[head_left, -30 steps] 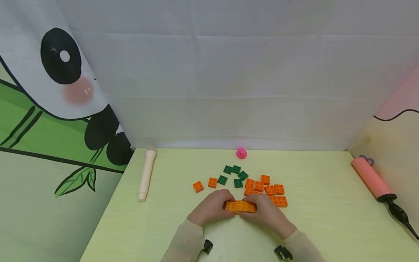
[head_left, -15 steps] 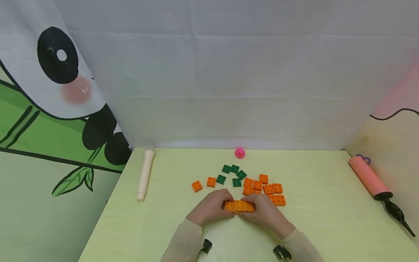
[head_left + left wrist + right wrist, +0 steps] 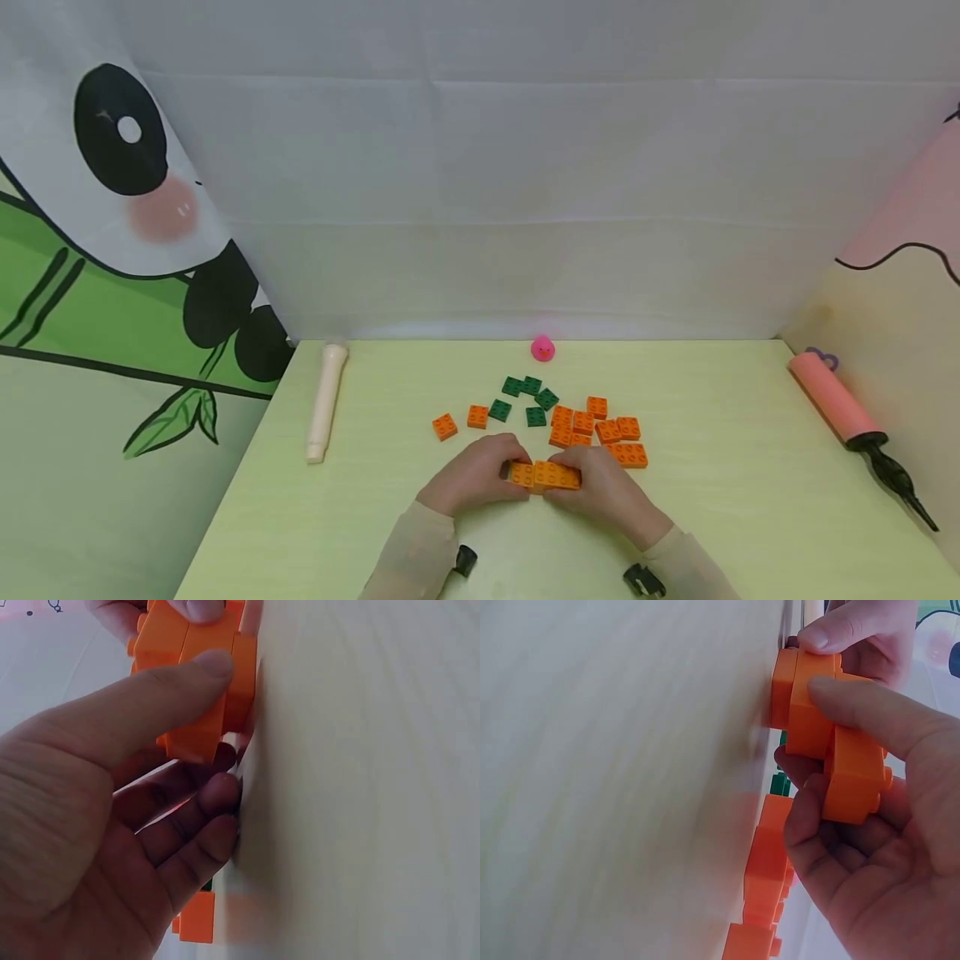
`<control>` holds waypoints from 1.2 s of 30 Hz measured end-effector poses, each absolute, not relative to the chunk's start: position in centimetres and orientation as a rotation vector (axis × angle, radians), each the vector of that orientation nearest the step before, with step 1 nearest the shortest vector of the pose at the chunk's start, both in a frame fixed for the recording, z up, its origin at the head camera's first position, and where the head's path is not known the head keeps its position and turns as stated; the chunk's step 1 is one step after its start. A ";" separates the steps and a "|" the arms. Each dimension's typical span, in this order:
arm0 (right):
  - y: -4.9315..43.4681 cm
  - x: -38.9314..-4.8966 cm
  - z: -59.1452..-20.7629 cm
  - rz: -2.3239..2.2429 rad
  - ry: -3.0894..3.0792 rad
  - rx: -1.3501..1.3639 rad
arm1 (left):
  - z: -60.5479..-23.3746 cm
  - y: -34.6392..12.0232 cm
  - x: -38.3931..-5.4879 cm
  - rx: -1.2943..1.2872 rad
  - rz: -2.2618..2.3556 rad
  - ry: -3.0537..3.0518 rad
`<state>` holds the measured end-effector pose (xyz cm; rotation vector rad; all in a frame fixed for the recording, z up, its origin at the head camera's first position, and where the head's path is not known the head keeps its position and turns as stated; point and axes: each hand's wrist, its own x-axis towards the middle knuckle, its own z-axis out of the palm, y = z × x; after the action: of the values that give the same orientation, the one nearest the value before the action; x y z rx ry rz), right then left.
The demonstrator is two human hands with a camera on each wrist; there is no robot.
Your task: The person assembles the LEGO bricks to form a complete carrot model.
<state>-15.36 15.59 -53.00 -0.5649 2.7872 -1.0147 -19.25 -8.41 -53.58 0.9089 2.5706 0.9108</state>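
Low over the front middle of the table, both hands hold one block of joined orange toy building bricks [image 3: 557, 476], studs facing up in the head view. My left hand [image 3: 480, 477] pinches its left end; in the left wrist view the thumb lies across the brick side [image 3: 196, 733] while the other fingers curl beneath. My right hand [image 3: 609, 493] grips the right end. The right wrist view shows an upper brick [image 3: 855, 776] jutting out toward the right palm, stacked on lower ones. Just beyond the hands lie loose orange bricks [image 3: 627, 455] and several green bricks [image 3: 500, 409].
Two single orange bricks, one of them the leftmost brick [image 3: 444, 427], lie beyond the left hand. A pale wooden stick [image 3: 327, 404] is at left, a pink duck toy [image 3: 542, 348] at the back edge, and a salmon-coloured balloon pump [image 3: 840, 400] at right.
The whole head view has shifted slightly, so the table and its things appear a little further left. Both hands keep the same grip on the joined bricks.
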 end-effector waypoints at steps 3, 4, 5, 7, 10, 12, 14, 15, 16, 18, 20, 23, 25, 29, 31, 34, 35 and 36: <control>15.9 -15.2 -53.0 -1.004 2.790 -0.559 | -53.5 -8.8 -19.4 0.950 0.913 2.544; 15.9 -15.1 -52.9 -1.003 2.789 -0.556 | -53.5 -8.9 -19.5 0.966 0.920 2.531; 16.0 -15.1 -52.9 -1.002 2.789 -0.551 | -53.4 -9.1 -19.5 0.980 0.928 2.517; 16.2 -14.9 -52.8 -1.010 2.777 -0.536 | -53.2 -9.5 -19.7 0.996 0.949 2.488; 16.4 -14.7 -52.8 -1.008 2.775 -0.517 | -52.8 -10.0 -19.9 0.985 0.953 2.464; 16.5 -14.5 -52.8 -0.999 2.776 -0.505 | -52.4 -10.1 -20.2 0.963 0.944 2.471; 16.6 -14.3 -52.8 -0.990 2.778 -0.493 | -52.0 -9.9 -20.5 0.959 0.921 2.496; 16.7 -14.3 -52.9 -0.991 2.778 -0.489 | -51.9 -9.6 -20.7 0.963 0.908 2.513; 16.8 -14.2 -52.9 -0.991 2.780 -0.488 | -51.7 -9.3 -20.9 0.972 0.896 2.532; 17.0 -14.0 -52.8 -0.995 2.788 -0.499 | -51.3 -8.4 -21.3 0.992 0.862 2.573; 17.2 -13.9 -52.9 -1.000 2.799 -0.521 | -50.9 -7.3 -21.6 1.033 0.803 2.618; 17.5 -13.6 -53.0 -1.006 2.814 -0.556 | -50.2 -5.3 -22.2 1.101 0.706 2.670; 17.7 -13.5 -53.0 -1.020 2.806 -0.564 | -49.9 -3.9 -22.5 1.155 0.644 2.688; 18.1 -13.2 -52.9 -1.042 2.780 -0.552 | -49.5 -1.0 -22.8 1.246 0.556 2.657; 18.3 -13.1 -53.0 -1.053 2.770 -0.551 | -49.4 0.3 -22.8 1.284 0.525 2.627; 18.6 -13.0 -53.1 -1.074 2.760 -0.564 | -49.6 1.9 -22.8 1.318 0.488 2.583; 18.7 -13.0 -53.2 -1.080 2.762 -0.572 | -49.7 2.4 -22.8 1.327 0.474 2.571; 18.8 -12.9 -53.2 -1.084 2.764 -0.578 | -49.8 2.8 -22.7 1.340 0.460 2.559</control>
<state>-12.91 18.82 -53.21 -0.5779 2.7644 -1.0839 -22.72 2.81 -49.80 1.3398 2.5590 0.4600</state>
